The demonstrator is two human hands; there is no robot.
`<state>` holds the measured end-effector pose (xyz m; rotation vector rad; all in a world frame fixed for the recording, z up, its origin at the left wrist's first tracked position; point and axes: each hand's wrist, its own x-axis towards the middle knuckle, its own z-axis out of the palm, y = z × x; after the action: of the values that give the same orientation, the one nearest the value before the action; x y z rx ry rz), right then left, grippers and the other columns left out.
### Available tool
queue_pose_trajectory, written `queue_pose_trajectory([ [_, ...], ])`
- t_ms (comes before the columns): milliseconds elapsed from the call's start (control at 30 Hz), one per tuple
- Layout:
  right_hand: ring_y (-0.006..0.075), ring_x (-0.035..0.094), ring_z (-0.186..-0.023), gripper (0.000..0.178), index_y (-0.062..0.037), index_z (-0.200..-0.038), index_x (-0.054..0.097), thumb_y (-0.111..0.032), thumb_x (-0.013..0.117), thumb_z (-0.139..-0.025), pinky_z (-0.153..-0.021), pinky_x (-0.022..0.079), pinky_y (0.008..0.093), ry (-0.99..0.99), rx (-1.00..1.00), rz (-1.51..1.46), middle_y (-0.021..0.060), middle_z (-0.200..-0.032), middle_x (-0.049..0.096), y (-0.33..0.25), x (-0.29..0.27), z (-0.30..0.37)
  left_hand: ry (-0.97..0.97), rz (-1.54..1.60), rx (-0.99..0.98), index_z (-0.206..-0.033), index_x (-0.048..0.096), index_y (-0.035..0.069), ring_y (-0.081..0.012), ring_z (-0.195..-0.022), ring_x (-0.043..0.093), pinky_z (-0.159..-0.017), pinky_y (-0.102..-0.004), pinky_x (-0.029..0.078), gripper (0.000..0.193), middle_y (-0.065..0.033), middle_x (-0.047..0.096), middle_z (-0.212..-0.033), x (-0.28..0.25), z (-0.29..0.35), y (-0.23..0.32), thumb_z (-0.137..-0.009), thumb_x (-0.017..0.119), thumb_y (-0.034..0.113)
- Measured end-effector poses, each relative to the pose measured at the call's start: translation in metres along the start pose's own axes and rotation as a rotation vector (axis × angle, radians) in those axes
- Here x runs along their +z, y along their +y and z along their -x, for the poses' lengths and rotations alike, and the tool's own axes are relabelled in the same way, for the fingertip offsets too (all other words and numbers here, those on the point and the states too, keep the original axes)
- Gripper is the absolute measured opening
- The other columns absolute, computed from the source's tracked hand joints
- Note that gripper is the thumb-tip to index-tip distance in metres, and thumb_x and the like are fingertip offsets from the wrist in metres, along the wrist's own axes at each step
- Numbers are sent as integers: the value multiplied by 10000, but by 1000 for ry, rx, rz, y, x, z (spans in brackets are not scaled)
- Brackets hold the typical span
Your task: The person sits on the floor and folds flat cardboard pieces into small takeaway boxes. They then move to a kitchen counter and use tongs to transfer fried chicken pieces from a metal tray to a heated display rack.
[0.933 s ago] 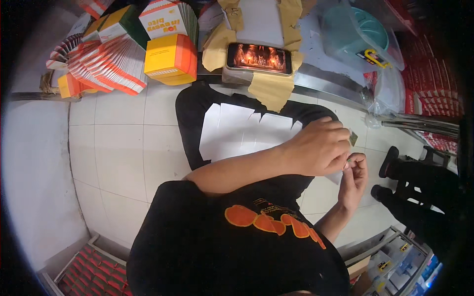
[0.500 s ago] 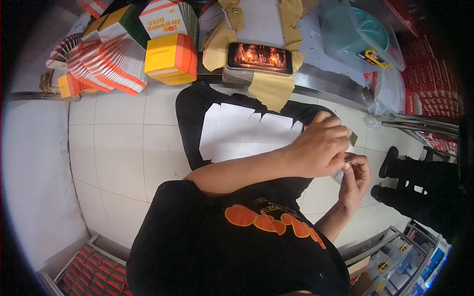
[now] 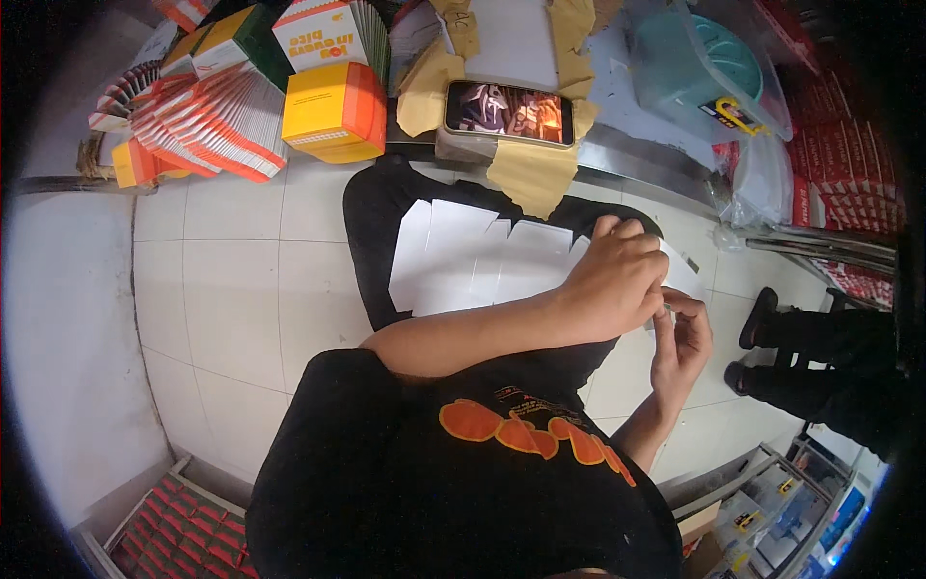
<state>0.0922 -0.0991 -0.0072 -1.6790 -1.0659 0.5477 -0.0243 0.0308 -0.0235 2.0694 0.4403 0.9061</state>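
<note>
A flat, unfolded white carton (image 3: 487, 256) with slits along its far edge lies across my lap. My left arm reaches over it to the right, and my left hand (image 3: 617, 275) is closed, fingers curled down. Just below, my right hand (image 3: 683, 338) pinches with thumb and forefinger against the left fingertips. Something small and pale is between them, too covered to name. A white sheet-like piece (image 3: 681, 264) with a dark greenish corner shows beyond my left hand; whether it joins the carton is hidden.
A phone (image 3: 508, 113) playing video rests ahead on a wrapped stack with torn brown paper (image 3: 531, 179). Left of it are a yellow-orange box (image 3: 335, 114) and fanned folded cartons (image 3: 217, 125). A clear bin (image 3: 709, 72) stands right. Another person's legs (image 3: 810, 343) are at far right.
Both hands have shifted slightly left, the right one most. The white piece beyond my left hand now shows more. The phone's picture has changed.
</note>
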Motion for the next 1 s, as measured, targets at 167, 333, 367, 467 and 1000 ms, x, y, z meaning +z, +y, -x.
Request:
queue_pose_trajectory([
  [167, 169, 628, -932, 70, 21, -918, 573, -7, 637, -907, -817, 494, 303, 137, -56, 32, 155, -1001, 697, 6, 13, 5, 31, -23, -24, -704, 571, 61, -260, -821, 504, -802, -413, 335, 91, -71, 537, -759, 2, 0, -1, -731, 649, 98],
  [333, 154, 619, -920, 90, 33, -949, 594, -45, 631, -924, -810, 490, 293, 10, 62, -68, 133, -994, 694, 0, 2, 2, -4, -4, 6, -702, 560, 64, -260, -821, 508, -802, -410, 338, 90, -66, 538, -755, -2, 0, -3, -731, 641, 90],
  [367, 152, 617, -916, 98, 35, -959, 601, -53, 629, -927, -810, 489, 292, 13, 75, -19, 128, -995, 693, -2, 2, 2, -3, -3, 9, -699, 557, 66, -259, -821, 508, -803, -410, 338, 92, -64, 536, -753, -1, 0, -4, -731, 639, 90],
  [467, 147, 610, -900, 123, 39, -990, 619, -71, 623, -935, -808, 487, 288, 3, 80, 71, 113, -994, 689, -4, 3, 2, -8, 3, 2, -693, 550, 70, -257, -822, 507, -806, -409, 338, 100, -60, 534, -755, 1, 1, -6, -734, 638, 94],
  [1000, 143, 619, -926, 69, 16, -916, 564, -7, 629, -913, -828, 502, 293, 198, -1, -96, 137, -1022, 684, -2, 16, 4, 52, -101, 123, -788, 557, 35, -296, -879, 495, -846, -451, 348, 120, -121, 545, -832, 6, -3, -5, -871, 556, 122],
])
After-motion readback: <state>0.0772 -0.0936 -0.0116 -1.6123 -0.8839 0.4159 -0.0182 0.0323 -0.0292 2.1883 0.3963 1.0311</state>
